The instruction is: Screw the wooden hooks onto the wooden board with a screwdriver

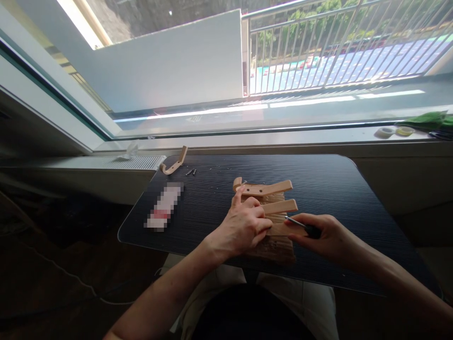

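Observation:
A rough wooden board [272, 252] lies on the table in front of me. Across it lie bent wooden hooks: the upper wooden hook [272, 190] shows two dark screw holes, and a middle wooden hook [283, 206] sits just below. A third flat wooden piece [278, 230] is partly covered by my hands. My left hand [244, 224] is bent over these pieces and holds them down, index finger on the upper hook's curled end. My right hand [323, 231] grips a screwdriver [311, 230] by its black handle, its metal shaft pointing left over the board.
Another wooden hook [175, 163] stands at the table's back left corner, with a few screws [191, 172] beside it. A blurred-out packet [164, 208] lies on the left. Tape rolls [385, 132] and a green cloth [424, 121] rest on the windowsill.

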Demonstrator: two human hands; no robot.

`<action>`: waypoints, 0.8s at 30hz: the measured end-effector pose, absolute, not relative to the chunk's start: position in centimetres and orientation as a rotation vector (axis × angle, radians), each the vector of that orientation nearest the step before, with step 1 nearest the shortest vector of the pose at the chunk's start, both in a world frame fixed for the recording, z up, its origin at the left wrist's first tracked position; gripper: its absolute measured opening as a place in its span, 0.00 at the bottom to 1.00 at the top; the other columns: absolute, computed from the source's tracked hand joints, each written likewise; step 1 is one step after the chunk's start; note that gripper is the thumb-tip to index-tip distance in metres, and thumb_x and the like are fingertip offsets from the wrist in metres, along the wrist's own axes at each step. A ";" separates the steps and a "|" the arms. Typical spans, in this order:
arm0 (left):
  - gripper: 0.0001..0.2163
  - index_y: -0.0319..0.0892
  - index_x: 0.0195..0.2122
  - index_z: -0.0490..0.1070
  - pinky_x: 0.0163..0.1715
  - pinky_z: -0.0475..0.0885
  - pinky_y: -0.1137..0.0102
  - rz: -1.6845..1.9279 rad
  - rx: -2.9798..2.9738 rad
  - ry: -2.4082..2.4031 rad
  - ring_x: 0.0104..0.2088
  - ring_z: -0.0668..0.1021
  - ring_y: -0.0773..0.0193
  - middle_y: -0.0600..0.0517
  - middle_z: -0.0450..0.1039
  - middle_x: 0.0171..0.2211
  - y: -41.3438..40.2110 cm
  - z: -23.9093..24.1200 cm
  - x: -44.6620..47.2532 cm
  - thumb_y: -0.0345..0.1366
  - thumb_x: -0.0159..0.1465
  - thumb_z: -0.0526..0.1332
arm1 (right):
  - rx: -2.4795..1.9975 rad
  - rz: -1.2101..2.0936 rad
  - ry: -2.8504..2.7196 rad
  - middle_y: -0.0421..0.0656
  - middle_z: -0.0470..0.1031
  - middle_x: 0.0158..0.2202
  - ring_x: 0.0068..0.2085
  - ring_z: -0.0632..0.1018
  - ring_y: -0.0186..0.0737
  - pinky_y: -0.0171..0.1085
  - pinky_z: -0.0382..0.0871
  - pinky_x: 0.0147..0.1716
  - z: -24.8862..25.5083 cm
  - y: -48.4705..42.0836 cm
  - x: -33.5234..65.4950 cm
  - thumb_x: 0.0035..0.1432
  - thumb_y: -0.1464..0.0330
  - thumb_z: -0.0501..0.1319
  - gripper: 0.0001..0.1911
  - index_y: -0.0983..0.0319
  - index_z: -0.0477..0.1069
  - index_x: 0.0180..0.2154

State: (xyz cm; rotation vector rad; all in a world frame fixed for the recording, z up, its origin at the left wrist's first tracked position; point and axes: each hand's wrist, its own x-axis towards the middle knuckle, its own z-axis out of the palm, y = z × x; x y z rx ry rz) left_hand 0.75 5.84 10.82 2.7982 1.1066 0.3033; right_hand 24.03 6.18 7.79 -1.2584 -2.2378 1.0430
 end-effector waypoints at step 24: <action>0.08 0.47 0.34 0.74 0.59 0.35 0.45 0.329 2.863 1.073 0.44 0.68 0.61 0.54 0.73 0.32 5.7 10.7 1.0 0.36 0.64 0.55 | -1.263 1.034 -2.266 0.38 0.73 0.26 0.27 0.72 0.35 0.30 0.63 0.25 8.4 6.2 23.9 0.55 0.60 0.58 0.16 0.63 0.74 0.39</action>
